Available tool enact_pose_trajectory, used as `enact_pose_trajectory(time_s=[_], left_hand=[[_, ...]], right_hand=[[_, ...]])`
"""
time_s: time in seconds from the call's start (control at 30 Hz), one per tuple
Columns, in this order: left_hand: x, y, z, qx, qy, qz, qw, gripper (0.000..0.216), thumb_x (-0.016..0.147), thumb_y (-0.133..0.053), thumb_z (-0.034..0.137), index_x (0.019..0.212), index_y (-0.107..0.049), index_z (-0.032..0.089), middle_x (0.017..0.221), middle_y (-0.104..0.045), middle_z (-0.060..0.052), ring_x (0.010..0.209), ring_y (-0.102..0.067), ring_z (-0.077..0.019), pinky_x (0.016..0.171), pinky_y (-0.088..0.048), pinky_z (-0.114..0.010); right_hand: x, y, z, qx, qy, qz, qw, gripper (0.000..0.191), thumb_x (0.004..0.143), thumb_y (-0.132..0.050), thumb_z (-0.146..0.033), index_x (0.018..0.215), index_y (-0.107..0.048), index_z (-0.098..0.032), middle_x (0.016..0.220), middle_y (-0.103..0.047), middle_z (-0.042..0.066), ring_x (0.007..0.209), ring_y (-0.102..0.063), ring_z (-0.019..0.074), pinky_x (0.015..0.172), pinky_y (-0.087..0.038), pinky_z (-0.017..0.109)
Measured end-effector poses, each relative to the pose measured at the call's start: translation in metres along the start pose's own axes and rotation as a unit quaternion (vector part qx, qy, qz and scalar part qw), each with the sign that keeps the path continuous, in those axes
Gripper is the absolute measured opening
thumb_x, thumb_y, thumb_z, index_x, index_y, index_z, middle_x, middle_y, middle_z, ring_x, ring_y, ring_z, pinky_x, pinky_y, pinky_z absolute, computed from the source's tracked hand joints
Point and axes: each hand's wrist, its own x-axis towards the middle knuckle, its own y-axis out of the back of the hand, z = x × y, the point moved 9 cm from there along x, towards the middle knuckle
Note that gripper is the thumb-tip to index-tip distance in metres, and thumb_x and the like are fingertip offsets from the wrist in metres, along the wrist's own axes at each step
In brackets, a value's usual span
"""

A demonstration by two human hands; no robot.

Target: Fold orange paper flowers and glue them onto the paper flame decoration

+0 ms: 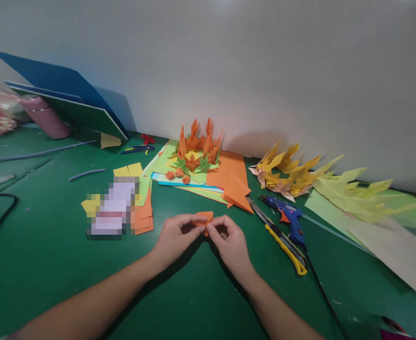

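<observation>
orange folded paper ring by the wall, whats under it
Under the orange folded paper ring a light green sheet shows, with an orange sheet at the right and a blue edge lower down. Whatever lies directly beneath its base is covered.

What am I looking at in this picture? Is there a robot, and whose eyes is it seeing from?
No robot here! These are a person's own bare hands. There is one picture, taken by a camera worn on the person's head, looking forward and down.

The left hand and right hand share a fingertip grip on a small orange paper, just above a green table.

Behind them stands a spiky orange paper craft. To the right are a yellow craft, a blue glue gun and a knife with a yellow handle. Far left is a pink bottle. One thing is blurred into squares, so I can't tell what it is.
</observation>
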Motion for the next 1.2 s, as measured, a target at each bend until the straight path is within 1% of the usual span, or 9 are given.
enact_pose_trajectory(time_s=[0.3,0.37,0.53,0.67,0.83,0.93,1.07,1.13,1.2], left_hand=[[-0.001,0.0,-0.001,-0.022,0.033,0.003,0.999,0.018,0.06,-0.074,0.03,0.073,-0.074,0.018,0.084,-0.077,-0.007,0.077,-0.07,-0.0214,0.074,-0.057,-0.034],[0.0,-0.001,-0.002,-0.028,0.035,-0.002,0.999,0.021,0.06,-0.074,0.031,0.076,-0.073,0.017,0.086,-0.076,-0.007,0.076,-0.07,-0.0207,0.073,-0.057,-0.033],[0.0,-0.005,-0.006,-0.035,0.035,-0.029,0.998,0.031,0.064,-0.072,0.031,0.09,-0.071,0.015,0.089,-0.076,-0.008,0.073,-0.07,-0.0186,0.071,-0.057,-0.031],[0.0,-0.006,-0.007,-0.04,0.037,-0.033,0.998,0.032,0.063,-0.072,0.033,0.089,-0.07,0.014,0.091,-0.076,-0.009,0.077,-0.07,-0.0193,0.073,-0.056,-0.032],[0.0,-0.006,-0.005,-0.048,0.042,-0.038,0.997,0.032,0.061,-0.073,0.032,0.088,-0.07,0.015,0.093,-0.075,-0.009,0.08,-0.069,-0.02,0.074,-0.056,-0.033],[0.001,-0.006,-0.004,-0.052,0.042,-0.044,0.997,0.03,0.062,-0.073,0.031,0.087,-0.07,0.015,0.097,-0.075,-0.01,0.079,-0.069,-0.0197,0.073,-0.055,-0.032],[0.001,-0.007,-0.006,-0.045,0.044,-0.057,0.996,0.03,0.061,-0.073,0.032,0.085,-0.069,0.014,0.088,-0.075,-0.01,0.072,-0.068,-0.0185,0.068,-0.054,-0.031],[0.001,-0.008,-0.007,-0.033,0.047,-0.057,0.997,0.031,0.061,-0.073,0.032,0.086,-0.07,0.014,0.082,-0.075,-0.009,0.067,-0.066,-0.017,0.064,-0.053,-0.029],[0.001,-0.007,-0.01,-0.021,0.052,-0.052,0.997,0.032,0.06,-0.074,0.032,0.086,-0.069,0.014,0.079,-0.074,-0.008,0.063,-0.064,-0.0154,0.061,-0.051,-0.028]], right_hand=[[-0.001,0.0,0.0,0.012,-0.008,0.001,1.0,0.019,0.072,-0.062,-0.034,0.064,-0.055,-0.018,0.06,-0.058,-0.002,0.054,-0.052,0.0116,0.053,-0.043,0.024],[-0.001,-0.001,0.001,0.012,-0.014,-0.003,1.0,0.02,0.072,-0.062,-0.036,0.065,-0.055,-0.018,0.058,-0.057,-0.002,0.052,-0.051,0.0114,0.053,-0.043,0.024],[-0.001,0.0,0.003,0.013,-0.028,-0.002,1.0,0.022,0.071,-0.063,-0.037,0.064,-0.055,-0.018,0.057,-0.055,-0.003,0.051,-0.05,0.0109,0.051,-0.042,0.024],[-0.001,0.0,0.005,0.022,-0.036,0.005,0.999,0.022,0.069,-0.065,-0.036,0.063,-0.053,-0.018,0.056,-0.053,-0.004,0.05,-0.049,0.0105,0.051,-0.041,0.023],[-0.001,0.0,0.003,0.039,-0.019,0.01,0.999,0.021,0.069,-0.066,-0.035,0.063,-0.054,-0.018,0.067,-0.058,0.0,0.06,-0.055,0.0127,0.058,-0.045,0.026],[-0.001,-0.002,0.003,0.039,-0.017,-0.003,0.999,0.021,0.07,-0.066,-0.034,0.064,-0.054,-0.018,0.067,-0.058,0.0,0.06,-0.055,0.0128,0.059,-0.045,0.026],[-0.001,0.001,0.005,0.051,-0.021,0.016,0.998,0.023,0.066,-0.068,-0.032,0.067,-0.049,-0.019,0.061,-0.052,-0.004,0.054,-0.05,0.0103,0.053,-0.042,0.023],[-0.001,0.003,0.006,0.058,-0.022,0.027,0.998,0.025,0.064,-0.069,-0.03,0.068,-0.046,-0.02,0.06,-0.049,-0.006,0.052,-0.048,0.0095,0.05,-0.04,0.022],[-0.001,0.003,0.006,0.061,-0.018,0.025,0.998,0.026,0.064,-0.069,-0.029,0.069,-0.045,-0.021,0.059,-0.047,-0.007,0.052,-0.046,0.0091,0.05,-0.039,0.021]])
